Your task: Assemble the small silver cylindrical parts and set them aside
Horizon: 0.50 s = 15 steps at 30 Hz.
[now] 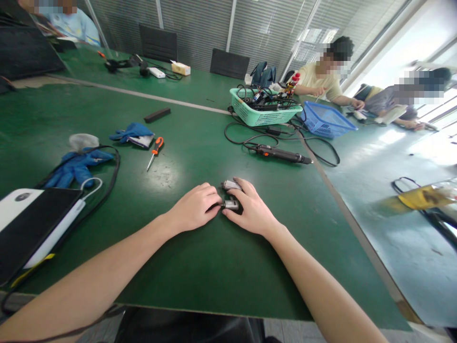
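My two hands meet on the green table (200,267) near its middle. My right hand (252,209) is curled around a small silver metal part (231,205), thumb and fingers pinching it against the table. A second small silver part (231,185) lies just beyond, under my right fingertips. My left hand (194,207) rests knuckles up with its fingers bent, their tips touching the part from the left.
An orange-handled screwdriver (154,151) and blue gloves (132,132) lie to the left, an electric screwdriver (280,154) with black cable ahead. Green basket (262,114) and blue basket (324,121) stand farther back. A phone and power bank (32,224) are at the near left. Other people sit at the far side.
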Each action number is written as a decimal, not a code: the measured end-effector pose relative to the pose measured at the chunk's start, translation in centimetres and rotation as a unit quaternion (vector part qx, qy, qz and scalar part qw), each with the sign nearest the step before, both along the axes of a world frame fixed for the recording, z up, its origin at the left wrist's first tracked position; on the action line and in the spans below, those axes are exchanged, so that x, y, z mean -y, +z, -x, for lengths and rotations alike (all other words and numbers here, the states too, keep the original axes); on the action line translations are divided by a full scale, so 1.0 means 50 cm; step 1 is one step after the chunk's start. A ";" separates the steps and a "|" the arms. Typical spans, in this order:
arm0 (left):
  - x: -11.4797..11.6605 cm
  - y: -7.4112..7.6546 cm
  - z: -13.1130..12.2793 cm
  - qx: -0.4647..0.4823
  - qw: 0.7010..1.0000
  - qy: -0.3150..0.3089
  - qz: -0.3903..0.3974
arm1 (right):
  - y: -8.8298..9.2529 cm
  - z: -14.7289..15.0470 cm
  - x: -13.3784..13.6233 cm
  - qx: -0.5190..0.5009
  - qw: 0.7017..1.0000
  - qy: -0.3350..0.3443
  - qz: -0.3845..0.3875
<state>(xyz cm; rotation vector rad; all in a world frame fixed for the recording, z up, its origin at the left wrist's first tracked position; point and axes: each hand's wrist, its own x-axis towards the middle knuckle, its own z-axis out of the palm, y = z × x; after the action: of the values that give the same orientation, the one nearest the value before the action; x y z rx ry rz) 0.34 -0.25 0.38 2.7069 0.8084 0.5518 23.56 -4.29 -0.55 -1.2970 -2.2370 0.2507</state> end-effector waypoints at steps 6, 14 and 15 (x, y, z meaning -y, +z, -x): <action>-0.001 0.000 -0.001 -0.008 1.000 0.001 -0.002 | 0.005 0.000 0.001 0.000 1.000 0.008 -0.003; 0.001 0.002 -0.001 -0.011 1.000 0.002 -0.001 | 0.006 -0.001 0.000 -0.010 1.000 0.017 -0.019; 0.000 0.002 -0.001 -0.010 1.000 0.002 -0.002 | 0.009 0.000 0.001 -0.014 0.999 0.017 -0.029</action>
<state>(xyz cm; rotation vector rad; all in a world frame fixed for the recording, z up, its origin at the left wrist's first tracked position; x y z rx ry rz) 0.38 -0.27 0.45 2.7195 0.8186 0.5277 23.55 -4.36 -0.13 -1.2186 -2.2275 0.2146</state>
